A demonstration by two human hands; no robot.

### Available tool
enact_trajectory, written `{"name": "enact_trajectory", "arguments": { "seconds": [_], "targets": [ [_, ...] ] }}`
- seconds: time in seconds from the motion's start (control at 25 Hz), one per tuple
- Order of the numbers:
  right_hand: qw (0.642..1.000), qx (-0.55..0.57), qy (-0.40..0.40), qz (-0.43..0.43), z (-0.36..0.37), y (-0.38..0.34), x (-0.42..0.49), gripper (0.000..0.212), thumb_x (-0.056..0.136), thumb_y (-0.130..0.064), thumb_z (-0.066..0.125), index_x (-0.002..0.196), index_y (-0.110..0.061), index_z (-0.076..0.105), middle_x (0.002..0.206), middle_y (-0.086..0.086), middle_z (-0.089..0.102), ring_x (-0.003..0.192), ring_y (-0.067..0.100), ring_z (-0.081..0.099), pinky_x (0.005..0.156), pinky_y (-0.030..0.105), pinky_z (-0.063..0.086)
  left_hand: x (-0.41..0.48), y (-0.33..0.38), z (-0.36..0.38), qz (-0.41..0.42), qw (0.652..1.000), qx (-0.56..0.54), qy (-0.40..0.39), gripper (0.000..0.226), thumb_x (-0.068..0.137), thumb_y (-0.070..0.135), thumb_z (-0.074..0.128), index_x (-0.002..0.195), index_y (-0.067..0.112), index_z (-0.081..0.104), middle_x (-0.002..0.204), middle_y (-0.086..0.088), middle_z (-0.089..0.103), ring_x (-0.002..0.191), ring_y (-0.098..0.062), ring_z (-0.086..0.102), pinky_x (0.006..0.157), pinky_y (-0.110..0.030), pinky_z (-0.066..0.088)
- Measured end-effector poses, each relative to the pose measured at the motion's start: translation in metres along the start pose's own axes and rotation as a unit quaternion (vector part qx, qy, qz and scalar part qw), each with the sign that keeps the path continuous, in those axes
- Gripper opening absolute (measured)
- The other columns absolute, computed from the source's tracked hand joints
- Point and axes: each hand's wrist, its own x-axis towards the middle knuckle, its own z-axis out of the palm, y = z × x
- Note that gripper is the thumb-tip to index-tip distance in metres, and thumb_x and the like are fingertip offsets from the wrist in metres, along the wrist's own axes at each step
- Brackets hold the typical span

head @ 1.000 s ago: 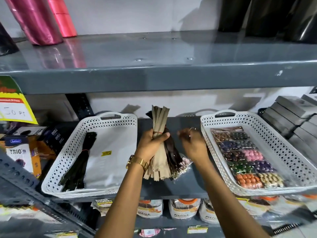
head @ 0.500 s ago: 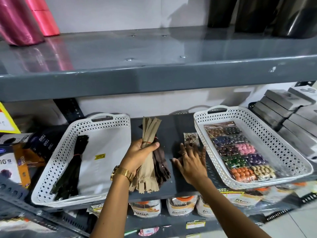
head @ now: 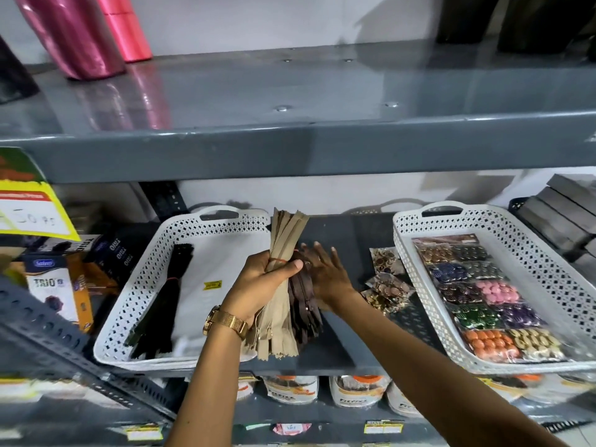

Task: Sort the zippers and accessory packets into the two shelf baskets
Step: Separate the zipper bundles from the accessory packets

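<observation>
My left hand [head: 263,282] grips a bundle of beige zippers [head: 280,327], held upright between the two white baskets. Behind it lies a bundle of dark brown zippers [head: 304,317], and my right hand [head: 325,272] rests on it with fingers spread. The left basket [head: 142,285] holds a bundle of black zippers [head: 167,295]. The right basket [head: 516,233] holds a large packet of coloured buttons [head: 483,298]. Small accessory packets [head: 387,282] lie on the grey shelf between my right hand and the right basket.
Boxes labelled TRIO [head: 58,291] stand left of the left basket, under a yellow price sign [head: 29,201]. Grey boxes [head: 561,214] are stacked at the far right. The upper shelf [head: 290,146] overhangs the baskets and carries pink rolls [head: 84,30]. Pouches [head: 322,390] sit on the shelf below.
My right hand moved left from the small packets onto the dark brown zipper bundle. My left hand keeps its hold on the beige zippers, nearly in the same spot.
</observation>
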Motion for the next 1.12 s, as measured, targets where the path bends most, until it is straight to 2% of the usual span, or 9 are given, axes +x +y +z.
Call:
{"name": "enact_trajectory", "arguments": {
  "seconds": [0.08,0.16,0.36,0.56,0.64,0.8,0.88,1.0,1.12],
  "targets": [
    [0.998,-0.066,-0.019,-0.003,0.006,-0.002,0.012,0.067,0.098,-0.031,0.036,0.151,-0.018,-0.002,0.162,0.005,-0.006,0.148,0.031,-0.010,0.120,0.055,-0.002,0.000,0.002,-0.001,0.000,1.000,-0.010,0.004,0.050,0.083,0.019,0.069,0.049,0.023,0.033,0.048,0.013,0.029,0.041,0.002,0.035,0.064,-0.015,0.039],
    [0.996,-0.092,-0.005,0.022,0.016,0.010,0.015,0.065,0.097,-0.044,0.027,0.152,-0.020,0.001,0.162,0.006,0.001,0.148,0.034,-0.004,0.119,0.058,0.000,0.002,0.002,-0.001,-0.010,1.000,-0.017,0.003,0.054,0.083,0.019,0.069,0.040,0.027,0.037,0.040,0.014,0.030,0.040,0.002,0.036,0.070,-0.023,0.038],
    [0.984,-0.075,0.010,0.160,0.023,0.062,0.000,0.067,0.096,-0.055,0.013,0.151,-0.018,0.008,0.162,0.009,0.008,0.148,0.034,0.001,0.119,0.056,0.001,0.010,-0.002,0.011,-0.017,0.998,-0.055,-0.017,0.054,0.082,0.022,0.071,0.050,0.024,0.028,0.049,0.013,0.028,0.056,-0.009,0.035,0.074,-0.025,0.039],
    [0.965,0.009,0.014,0.263,0.029,0.067,-0.022,0.074,0.095,-0.057,0.020,0.151,-0.009,0.009,0.161,0.014,0.008,0.148,0.036,0.003,0.120,0.053,0.007,0.010,0.004,0.025,-0.025,0.996,-0.069,-0.052,0.044,0.085,0.018,0.068,0.045,0.023,0.049,0.062,0.004,0.046,0.071,-0.010,0.049,0.076,-0.020,0.042],
    [0.962,0.011,0.032,0.271,0.031,0.065,-0.027,0.073,0.096,-0.053,0.022,0.151,-0.007,0.009,0.161,0.015,0.005,0.148,0.036,0.001,0.120,0.052,0.004,0.009,0.003,0.026,-0.027,0.994,-0.083,-0.060,0.034,0.084,0.020,0.068,0.056,0.022,0.049,0.074,-0.003,0.052,0.080,-0.012,0.054,0.078,-0.020,0.042],
    [0.970,0.024,0.041,0.240,0.026,0.075,-0.019,0.058,0.098,-0.027,0.027,0.152,-0.020,0.006,0.162,0.011,-0.002,0.148,0.034,0.000,0.121,0.052,0.004,0.004,0.004,0.029,-0.031,0.993,-0.097,-0.063,0.022,0.085,0.018,0.067,0.065,0.025,0.059,0.088,0.004,0.068,0.092,-0.008,0.061,0.077,-0.014,0.042],
    [0.971,0.036,0.035,0.233,0.028,0.078,-0.021,0.057,0.099,-0.032,0.025,0.151,-0.023,0.007,0.162,0.011,-0.002,0.149,0.033,-0.001,0.121,0.051,0.002,0.001,0.003,0.030,-0.035,0.994,-0.090,-0.059,0.016,0.084,0.021,0.068,0.071,0.025,0.061,0.094,0.001,0.069,0.094,-0.008,0.062,0.076,-0.015,0.042],
    [0.969,0.053,0.044,0.237,0.031,0.079,-0.032,0.061,0.097,-0.051,0.020,0.150,-0.020,0.019,0.162,0.012,0.002,0.149,0.032,-0.002,0.121,0.047,-0.002,-0.002,-0.001,0.032,-0.044,0.994,-0.083,-0.062,0.019,0.083,0.022,0.069,0.067,0.025,0.059,0.087,0.007,0.068,0.090,-0.007,0.062,0.075,-0.015,0.042],
    [0.971,0.004,0.070,0.227,0.029,0.075,-0.039,0.059,0.098,-0.048,0.019,0.146,-0.015,0.030,0.160,0.013,0.016,0.149,0.033,0.000,0.119,0.050,-0.007,-0.004,-0.002,0.036,-0.050,0.992,-0.084,-0.074,0.014,0.084,0.022,0.068,0.072,0.023,0.060,0.087,0.008,0.067,0.091,-0.007,0.062,0.075,-0.014,0.043]
  ]
}}
